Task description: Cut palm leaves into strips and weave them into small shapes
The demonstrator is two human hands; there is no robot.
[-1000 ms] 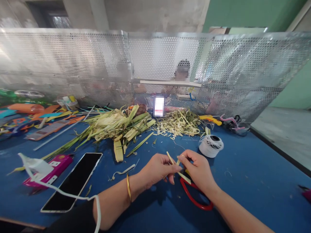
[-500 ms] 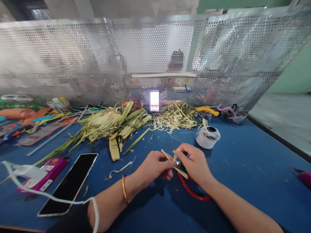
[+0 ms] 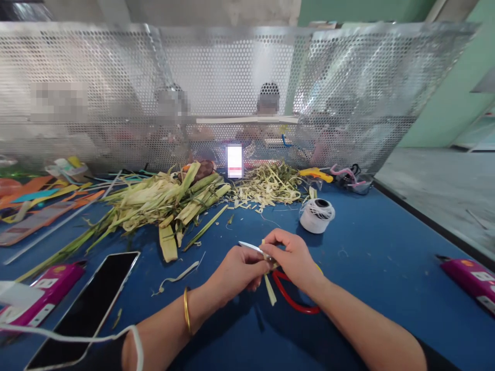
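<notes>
The left hand [image 3: 245,268] and right hand [image 3: 292,257] meet tip to tip, thumbs and fingers pinched closed on a narrow, pale yellow-green plant strip [image 3: 270,292]; its lower end hangs free between them. Red-handled metal scissors [image 3: 305,310] cross the strip here, the blade pointing left past the fingers, the loop below the right palm; which fingers bear the scissors is hidden. A gold bangle [image 3: 187,312] circles the left wrist.

Beyond the right hand stands a white thread spool with a black core [image 3: 316,219]. Ahead lie a heap of pale shavings [image 3: 270,185] and, left of it, a pile of long green leaves [image 3: 147,203]. A black-screened phone with a pale edge [image 3: 95,304] lies left, near a magenta power strip [image 3: 58,288] whose gold mark is too blurred to read. A glowing white panel with a pinkish band [image 3: 234,161] is pixelated, its writing unreadable.

The worktop [image 3: 359,288] is smooth blue, scattered with scraps. A perforated silvery screen [image 3: 228,62] backs it, a person [image 3: 268,98] blurred behind; right are a green wall [image 3: 436,123] and grey floor [image 3: 433,175].
</notes>
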